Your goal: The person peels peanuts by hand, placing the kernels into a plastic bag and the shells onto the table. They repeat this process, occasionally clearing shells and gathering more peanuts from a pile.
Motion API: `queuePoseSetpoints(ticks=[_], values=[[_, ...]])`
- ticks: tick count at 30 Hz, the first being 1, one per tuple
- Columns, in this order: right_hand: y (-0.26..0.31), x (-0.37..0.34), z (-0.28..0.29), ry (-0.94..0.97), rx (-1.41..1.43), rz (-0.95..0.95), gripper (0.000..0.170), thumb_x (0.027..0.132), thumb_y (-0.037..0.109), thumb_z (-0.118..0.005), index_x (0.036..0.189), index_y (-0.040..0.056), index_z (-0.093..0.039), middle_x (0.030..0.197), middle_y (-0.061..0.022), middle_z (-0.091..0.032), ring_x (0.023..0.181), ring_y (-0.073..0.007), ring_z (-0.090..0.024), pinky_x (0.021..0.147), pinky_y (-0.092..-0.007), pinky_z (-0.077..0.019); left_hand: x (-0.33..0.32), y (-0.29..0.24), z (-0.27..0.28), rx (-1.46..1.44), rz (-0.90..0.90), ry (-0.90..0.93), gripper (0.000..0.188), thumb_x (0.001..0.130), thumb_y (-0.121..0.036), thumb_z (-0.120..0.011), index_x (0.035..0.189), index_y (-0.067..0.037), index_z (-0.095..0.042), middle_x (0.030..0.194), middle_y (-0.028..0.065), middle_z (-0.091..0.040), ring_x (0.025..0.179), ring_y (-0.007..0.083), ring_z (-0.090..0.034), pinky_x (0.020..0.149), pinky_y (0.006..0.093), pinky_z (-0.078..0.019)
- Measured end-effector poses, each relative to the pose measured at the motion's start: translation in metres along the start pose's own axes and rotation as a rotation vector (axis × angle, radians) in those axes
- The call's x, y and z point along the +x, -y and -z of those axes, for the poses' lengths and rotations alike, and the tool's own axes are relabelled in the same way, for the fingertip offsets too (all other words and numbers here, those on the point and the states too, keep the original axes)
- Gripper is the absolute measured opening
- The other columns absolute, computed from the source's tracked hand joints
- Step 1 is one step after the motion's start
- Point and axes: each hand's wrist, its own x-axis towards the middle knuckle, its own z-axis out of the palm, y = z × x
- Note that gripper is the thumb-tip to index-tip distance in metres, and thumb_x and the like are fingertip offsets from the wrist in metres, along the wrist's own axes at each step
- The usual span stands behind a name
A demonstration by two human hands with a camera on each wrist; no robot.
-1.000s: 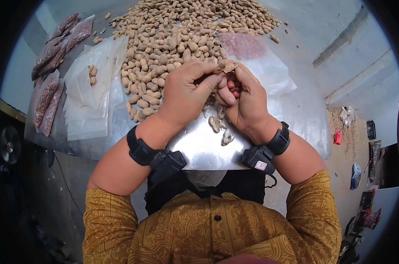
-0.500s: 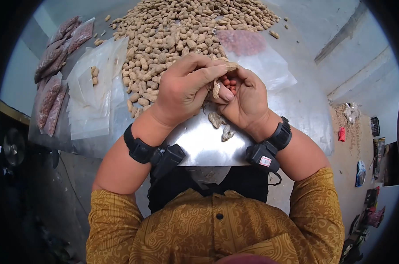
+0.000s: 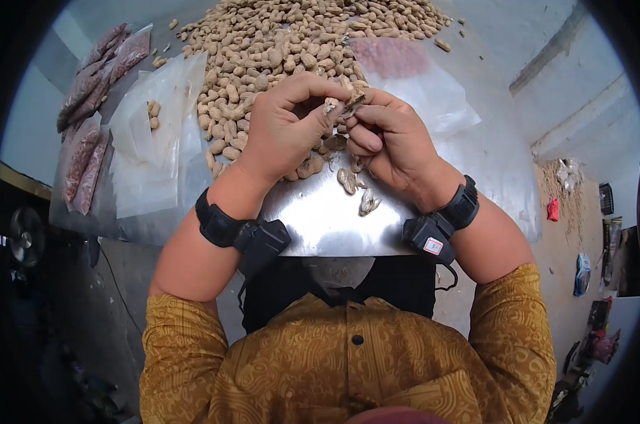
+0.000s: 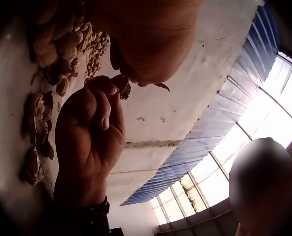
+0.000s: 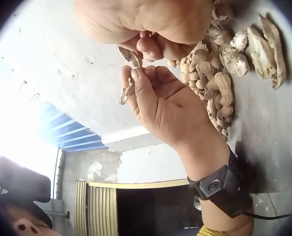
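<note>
Over the table edge in the head view, both hands meet at a cracked peanut (image 3: 355,100). My left hand (image 3: 281,127) pinches it from the left, and a broken piece of shell (image 3: 331,106) shows by its thumb. My right hand (image 3: 403,141) grips the other side with thumb and forefinger, its other fingers curled into the palm. What lies inside that palm is hidden now. In the right wrist view, an opened shell half (image 5: 130,56) sits between the two hands. Several empty peanut shells (image 3: 348,181) lie on the metal table (image 3: 313,233) below the hands.
A large heap of unshelled peanuts (image 3: 228,92) spreads behind the hands. At its right lies a clear bag with red kernels (image 3: 390,56). To the left are flat plastic bags (image 3: 147,177), two peanuts (image 3: 153,114) on them, and filled kernel bags (image 3: 83,166).
The left hand has shifted slightly up and left and turned, with shell by its thumb. The right hand's fingers have curled in, covering the red kernels seen in its palm earlier.
</note>
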Motion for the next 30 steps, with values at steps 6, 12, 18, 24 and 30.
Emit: queuePoseSetpoints(ticks=[6, 12, 18, 24, 30], values=[[0.022, -0.016, 0.007, 0.069, -0.345, -0.226, 0.011, 0.082, 0.000, -0.050, 0.090, -0.0022, -0.057, 0.067, -0.0034, -0.053, 0.049, -0.0054, -0.042, 0.044, -0.0193, -0.0327, -0.003, -0.004, 0.001, -0.143, 0.150, 0.209, 0.012, 0.080, -0.003, -0.063, 0.091, -0.001, -0.067, 0.081, 0.0028, -0.061, 0.075, 0.0099, -0.057, 0.065, 0.0232, -0.0451], [0.036, -0.037, -0.003, -0.034, -1.078, -0.178, 0.016, 0.084, 0.008, -0.055, 0.091, -0.0038, -0.064, 0.068, -0.0009, -0.056, 0.057, -0.0046, -0.047, 0.049, -0.0203, -0.0383, -0.004, -0.003, 0.004, 0.130, 0.103, 0.545, 0.023, 0.073, 0.004, -0.053, 0.091, -0.001, -0.065, 0.085, 0.0033, -0.060, 0.079, 0.0110, -0.055, 0.070, 0.0237, -0.0440], [0.081, -0.064, 0.008, 0.002, -1.447, -0.313, 0.015, 0.085, 0.010, -0.055, 0.086, 0.0008, -0.066, 0.063, 0.0012, -0.055, 0.056, -0.0055, -0.047, 0.049, -0.0210, -0.0382, -0.004, 0.000, 0.005, 0.271, 0.067, 0.368, 0.026, 0.069, 0.000, -0.056, 0.093, -0.003, -0.066, 0.082, 0.0060, -0.057, 0.076, 0.0135, -0.058, 0.063, 0.0273, -0.0460], [0.103, -0.065, 0.029, -0.232, -1.699, -0.409, 0.016, 0.085, 0.010, -0.054, 0.089, -0.0002, -0.065, 0.064, -0.0012, -0.054, 0.054, -0.0072, -0.046, 0.049, -0.0219, -0.0377, -0.007, 0.009, 0.007, 0.671, -0.151, 0.388, 0.024, 0.068, -0.004, -0.061, 0.091, -0.006, -0.068, 0.083, 0.0105, -0.058, 0.081, 0.0272, -0.056, 0.072, 0.0352, -0.0462], [0.106, -0.037, 0.046, -0.456, -1.150, -0.148, 0.021, 0.086, 0.006, -0.049, 0.103, -0.0023, -0.058, 0.067, -0.0012, -0.049, 0.049, -0.0049, -0.036, 0.042, -0.0196, -0.0267, -0.006, 0.016, 0.008, 0.654, -0.091, 0.386, 0.023, 0.069, -0.006, -0.059, 0.091, -0.007, -0.068, 0.083, 0.0118, -0.059, 0.085, 0.0287, -0.055, 0.075, 0.0382, -0.0456]])
